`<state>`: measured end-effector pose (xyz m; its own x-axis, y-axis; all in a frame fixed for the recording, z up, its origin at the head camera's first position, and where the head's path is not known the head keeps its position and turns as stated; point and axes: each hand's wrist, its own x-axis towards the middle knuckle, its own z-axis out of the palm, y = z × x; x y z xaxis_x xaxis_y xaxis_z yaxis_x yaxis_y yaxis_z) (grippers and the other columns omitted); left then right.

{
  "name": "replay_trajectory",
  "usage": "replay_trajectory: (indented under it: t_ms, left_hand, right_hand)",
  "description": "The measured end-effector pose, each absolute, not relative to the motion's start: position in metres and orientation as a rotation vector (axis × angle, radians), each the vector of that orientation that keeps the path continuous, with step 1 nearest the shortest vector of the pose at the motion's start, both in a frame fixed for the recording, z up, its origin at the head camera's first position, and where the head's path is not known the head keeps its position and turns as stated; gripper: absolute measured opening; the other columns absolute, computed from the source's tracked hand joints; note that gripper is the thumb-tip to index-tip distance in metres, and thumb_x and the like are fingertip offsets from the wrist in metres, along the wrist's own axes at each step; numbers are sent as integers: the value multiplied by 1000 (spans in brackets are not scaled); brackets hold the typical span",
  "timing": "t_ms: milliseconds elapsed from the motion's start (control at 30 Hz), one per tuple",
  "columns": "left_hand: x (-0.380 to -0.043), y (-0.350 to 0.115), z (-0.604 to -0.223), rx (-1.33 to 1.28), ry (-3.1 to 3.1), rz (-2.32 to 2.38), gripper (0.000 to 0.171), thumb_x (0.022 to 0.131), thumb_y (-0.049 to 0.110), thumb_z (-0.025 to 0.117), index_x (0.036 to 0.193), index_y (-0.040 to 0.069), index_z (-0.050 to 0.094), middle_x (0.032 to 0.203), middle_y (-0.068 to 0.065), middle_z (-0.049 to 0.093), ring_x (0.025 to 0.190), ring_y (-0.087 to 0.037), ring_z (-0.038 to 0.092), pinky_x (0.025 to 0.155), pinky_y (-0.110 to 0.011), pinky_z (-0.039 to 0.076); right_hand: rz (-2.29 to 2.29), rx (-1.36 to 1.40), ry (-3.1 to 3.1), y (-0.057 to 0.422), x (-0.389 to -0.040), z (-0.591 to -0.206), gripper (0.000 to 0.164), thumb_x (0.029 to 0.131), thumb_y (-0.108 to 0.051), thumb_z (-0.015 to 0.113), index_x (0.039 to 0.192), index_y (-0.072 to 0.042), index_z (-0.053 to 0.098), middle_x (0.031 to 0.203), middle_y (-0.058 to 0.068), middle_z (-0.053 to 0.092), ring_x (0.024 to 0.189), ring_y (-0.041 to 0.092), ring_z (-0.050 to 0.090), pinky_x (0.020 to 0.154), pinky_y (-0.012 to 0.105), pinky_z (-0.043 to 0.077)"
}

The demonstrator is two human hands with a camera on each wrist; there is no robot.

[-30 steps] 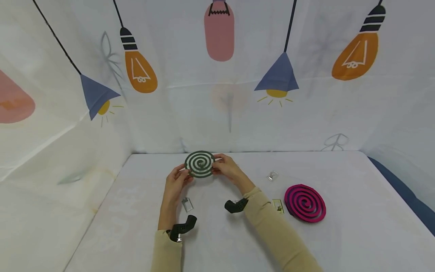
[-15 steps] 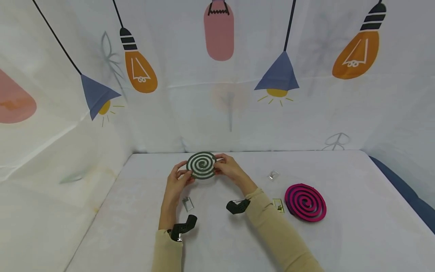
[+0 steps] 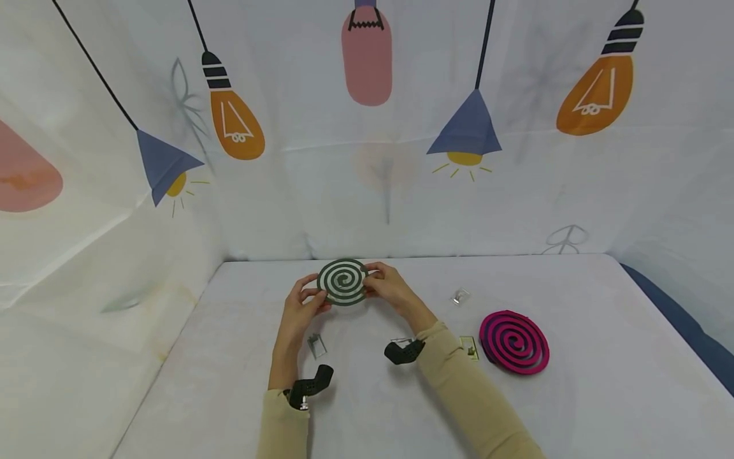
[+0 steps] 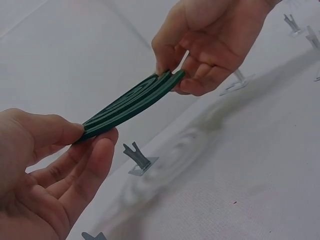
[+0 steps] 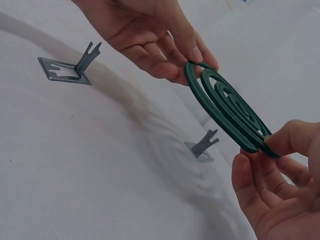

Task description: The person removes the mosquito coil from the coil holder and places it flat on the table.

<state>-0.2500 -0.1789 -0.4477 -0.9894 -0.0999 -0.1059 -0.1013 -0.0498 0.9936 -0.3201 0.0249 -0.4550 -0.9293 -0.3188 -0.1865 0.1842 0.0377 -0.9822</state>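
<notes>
A dark green mosquito coil (image 3: 343,280) is up in the air over the far part of the white table, tilted. My left hand (image 3: 299,310) pinches its left edge between thumb and fingers. At the opposite edge my right hand (image 3: 392,292) pinches the coil the same way. Seen from the left wrist, the coil (image 4: 131,106) appears nearly edge-on, its shadow on the cloth below. Small metal coil stands with forked upright tabs are below it, one stand (image 4: 140,159) just under the coil in that view. The right wrist view shows another stand (image 5: 67,74) further off.
A pink and dark round coil (image 3: 515,343) lies on the table to the right of my right forearm. Beside it is a small gold-green stand (image 3: 469,348), with a silver stand (image 3: 460,296) farther back. A printed cloth wall (image 3: 390,185) rises behind the table's far edge.
Both hands have shifted slightly to the right with the green mosquito coil between them. Their grip looks the same, and the things on the table have stayed put.
</notes>
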Motion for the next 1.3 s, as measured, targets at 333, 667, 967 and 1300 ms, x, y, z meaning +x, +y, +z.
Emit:
replay_trajectory:
  t_ms: [333,667,967,1300]
  left_hand:
    - [-251,-177,-453,-195,2165,2284,51,88,4,63,135,13,45,101,-13,60,73,-15,68,76,-30,57]
    - [-252,-175,-457,-173,2215,2239,50,89,8,64,135,16,45,106,-14,60,74,-13,67,75,-27,57]
    - [-252,-174,-458,-157,2221,2248,48,89,7,63,134,16,47,106,-16,59,73,-15,67,76,-29,57]
    - [-248,-169,-455,-91,2192,2189,48,91,5,60,134,16,45,102,-13,60,75,-13,67,75,-27,57]
  right_hand:
    - [-1976,-137,1998,27,-318,-459,39,87,0,55,125,-5,51,91,8,61,73,15,61,70,29,54]
    - [-1967,-99,2043,28,-316,-456,41,84,0,53,125,-3,51,91,9,61,72,14,60,69,27,54]
    - [-1989,-225,1925,41,-311,-459,42,90,-2,58,131,0,47,95,8,61,77,12,62,75,26,54]
    - [-2004,-317,1847,61,-307,-463,46,90,-2,59,133,1,44,93,5,59,77,13,63,76,26,55]
